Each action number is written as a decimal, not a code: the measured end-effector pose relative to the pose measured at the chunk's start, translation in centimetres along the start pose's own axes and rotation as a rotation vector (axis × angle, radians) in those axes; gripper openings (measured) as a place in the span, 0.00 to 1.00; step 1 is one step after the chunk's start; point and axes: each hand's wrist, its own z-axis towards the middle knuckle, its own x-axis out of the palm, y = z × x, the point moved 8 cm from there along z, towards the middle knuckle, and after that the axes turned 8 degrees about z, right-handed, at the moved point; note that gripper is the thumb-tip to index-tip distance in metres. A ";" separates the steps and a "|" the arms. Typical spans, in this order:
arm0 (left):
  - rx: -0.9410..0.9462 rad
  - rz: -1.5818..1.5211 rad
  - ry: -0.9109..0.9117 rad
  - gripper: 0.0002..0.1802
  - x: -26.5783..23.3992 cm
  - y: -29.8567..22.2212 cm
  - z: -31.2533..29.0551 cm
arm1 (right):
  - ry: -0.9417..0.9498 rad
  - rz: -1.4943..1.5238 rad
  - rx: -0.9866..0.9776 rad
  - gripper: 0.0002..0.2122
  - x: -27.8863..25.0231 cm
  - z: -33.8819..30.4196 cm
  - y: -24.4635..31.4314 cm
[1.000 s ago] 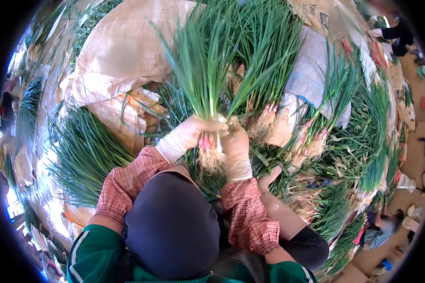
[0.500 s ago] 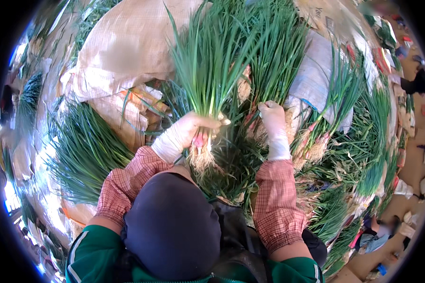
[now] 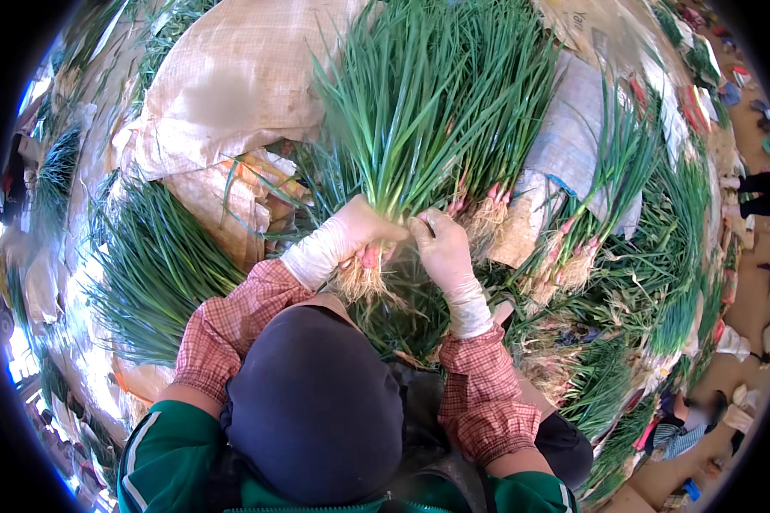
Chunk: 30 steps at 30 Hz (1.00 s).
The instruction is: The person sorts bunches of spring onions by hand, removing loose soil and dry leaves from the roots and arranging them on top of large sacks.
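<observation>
My left hand point(image 3: 359, 227), in a pale glove, is wrapped round a bunch of spring onions point(image 3: 392, 150) just above the reddish bulbs. The green leaves fan upward and the pale roots hang below the fist. My right hand point(image 3: 443, 250), gloved too, is closed in a pinch at the right side of the bunch, close to the left fingertips. What lies between its fingers is too small to make out. Behind it, more spring onions point(image 3: 500, 154) lie with their bulbs and roots toward me.
A large woven sack point(image 3: 231, 94) lies at the far left, above a pile of green onion leaves point(image 3: 167, 274). To the right are a grey-blue woven sheet point(image 3: 565, 128), a smaller bunch with roots point(image 3: 569, 256) and loose leaves. A person point(image 3: 689, 423) sits at the lower right.
My right hand has moved left, from the spring onions lying behind to the side of the held bunch. My left hand still grips the bunch, nearly in place.
</observation>
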 end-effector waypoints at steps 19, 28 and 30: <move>0.106 -0.179 -0.016 0.09 -2.6 -0.6 -0.7 | 0.593 -0.662 0.171 0.12 2.5 -2.5 -6.0; 0.125 -0.497 0.146 0.17 -1.2 -0.6 0.8 | 0.038 -0.093 0.350 0.11 -4.7 7.8 -10.2; 0.092 -0.637 0.133 0.18 -2.1 1.1 -0.1 | 0.031 0.579 0.424 0.10 -4.2 5.4 -5.5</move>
